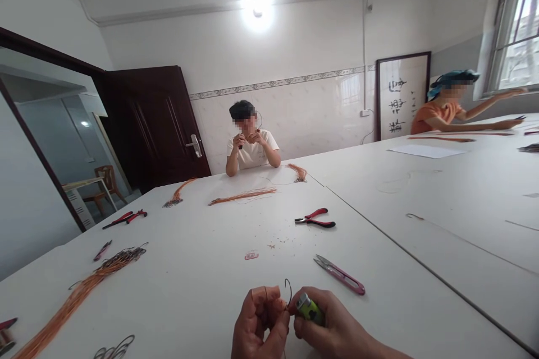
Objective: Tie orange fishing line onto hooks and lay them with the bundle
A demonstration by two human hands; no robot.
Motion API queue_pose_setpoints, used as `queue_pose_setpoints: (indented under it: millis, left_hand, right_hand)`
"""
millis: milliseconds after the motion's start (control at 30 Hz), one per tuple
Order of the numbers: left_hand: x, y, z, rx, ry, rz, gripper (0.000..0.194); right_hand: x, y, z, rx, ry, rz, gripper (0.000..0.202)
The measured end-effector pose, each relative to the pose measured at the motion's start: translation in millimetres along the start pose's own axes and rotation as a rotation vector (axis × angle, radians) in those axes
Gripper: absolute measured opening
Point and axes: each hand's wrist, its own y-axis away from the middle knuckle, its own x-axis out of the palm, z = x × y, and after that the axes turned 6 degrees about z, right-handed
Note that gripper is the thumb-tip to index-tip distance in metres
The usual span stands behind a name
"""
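Observation:
Low in the head view, my left hand (257, 328) is closed, pinching a dark fish hook (290, 290) whose bend points up. Tape or a finger cover wraps its index finger. My right hand (337, 322) is curled round a green lighter (311, 311) with a metal top; its fingertips meet the left hand's at the base of the hook. No flame shows. Just beyond the right hand lie pink-handled thread snips (343, 277), and farther off are red-and-black pliers (315, 219).
A bundle of orange lines with hooks (96, 276) lies at left, near more pliers (125, 219). Loose hooks or wire loops (114, 349) are at the front edge. Across the white table (202, 286) sits a person (252, 148); another person (446, 104) sits at far right.

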Motion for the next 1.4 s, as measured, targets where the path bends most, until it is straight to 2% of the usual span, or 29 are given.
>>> queue_pose_setpoints:
  millis: [233, 367, 500, 667, 867, 1033, 1233, 1400]
  left_hand:
    - [4.1, 2.4, -7.2, 0.027, -0.061, 0.036, 0.023]
    - [4.8, 3.5, -9.4, 0.009, -0.075, 0.057, 0.022]
    - [2.1, 3.1, -10.0, -0.004, -0.047, 0.096, 0.019]
    - [2.9, 2.3, -18.6, -0.09, 0.04, 0.183, 0.014]
    - [8.8, 3.9, -29.8, -0.197, 0.09, 0.153, 0.018]
    - [7.6, 4.4, -33.4, -0.204, 0.079, 0.137, 0.015]
    - [3.3, -0.5, -31.2, -0.216, 0.091, 0.003, 0.018]
    - [3.5, -1.1, -33.4, -0.188, 0.066, -0.022, 0.018]
  right_hand:
    - [2.3, 2.0, 2.1, -0.044, -0.048, -0.097, 0.013]
    - [3.4, 2.0, 0.2, -0.021, 0.043, -0.133, 0.018]
    - [1.9, 2.6, -0.3, -0.02, 0.106, -0.134, 0.022]
    - [-0.8, 5.1, -2.4, -0.025, 0.033, -0.108, 0.022]
    - [-2.3, 9.4, 0.8, -0.018, -0.031, -0.116, 0.023]
    - [-2.3, 11.7, 2.6, 0.04, -0.102, -0.107, 0.025]
    - [-3.2, 12.1, 3.8, 0.105, -0.087, -0.048, 0.032]
    - [-4.2, 13.5, 11.0, 0.197, -0.209, 0.004, 0.041]
